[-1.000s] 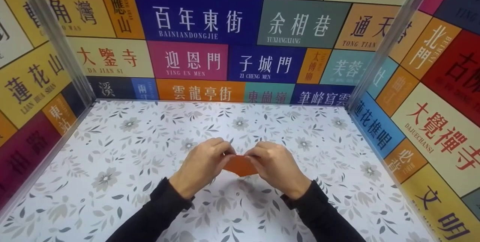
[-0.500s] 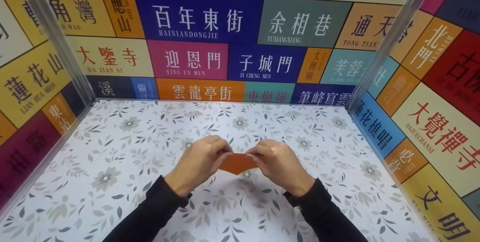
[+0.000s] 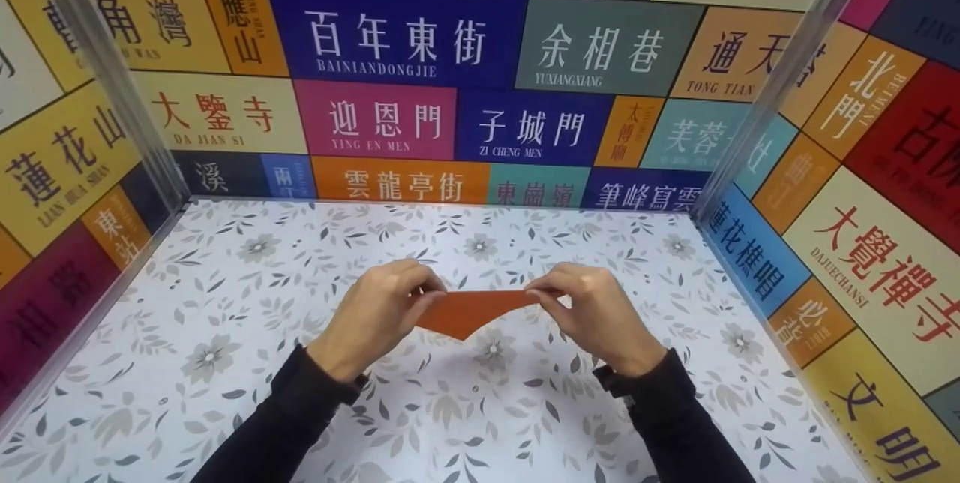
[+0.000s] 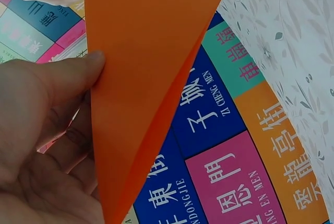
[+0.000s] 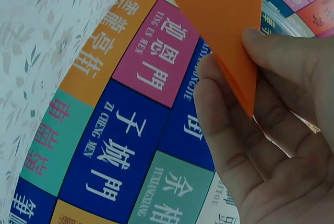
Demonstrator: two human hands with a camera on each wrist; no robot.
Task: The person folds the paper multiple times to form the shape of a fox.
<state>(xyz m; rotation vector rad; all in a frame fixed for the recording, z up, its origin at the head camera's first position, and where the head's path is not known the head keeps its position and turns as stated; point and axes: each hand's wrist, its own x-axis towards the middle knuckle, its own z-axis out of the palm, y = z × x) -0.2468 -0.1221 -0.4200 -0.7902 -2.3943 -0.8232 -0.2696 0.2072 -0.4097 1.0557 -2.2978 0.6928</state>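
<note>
An orange sheet of paper (image 3: 476, 310), folded into a triangle, hangs above the table between both hands, its fold on top and a point facing down. My left hand (image 3: 379, 310) pinches the folded edge on the left, its thumb lying on the paper's near face in the left wrist view. At the right corner, my right hand (image 3: 600, 310) pinches the same edge between thumb and fingers. In the left wrist view the paper's (image 4: 141, 51) two layers stand slightly apart along the loose side. The tapering corner of the paper (image 5: 224, 20) reaches past the right fingers in the right wrist view.
Below the hands lies a white table top (image 3: 480, 423) printed with grey flowers and leaves. Colourful panels with place names form a back wall (image 3: 397, 33) and two side walls. Clear strips (image 3: 757, 108) run up the corners.
Both hands have drawn apart, the right one sliding outward toward the paper's right corner. The hands have risen slightly, and far more of the orange paper shows between them.
</note>
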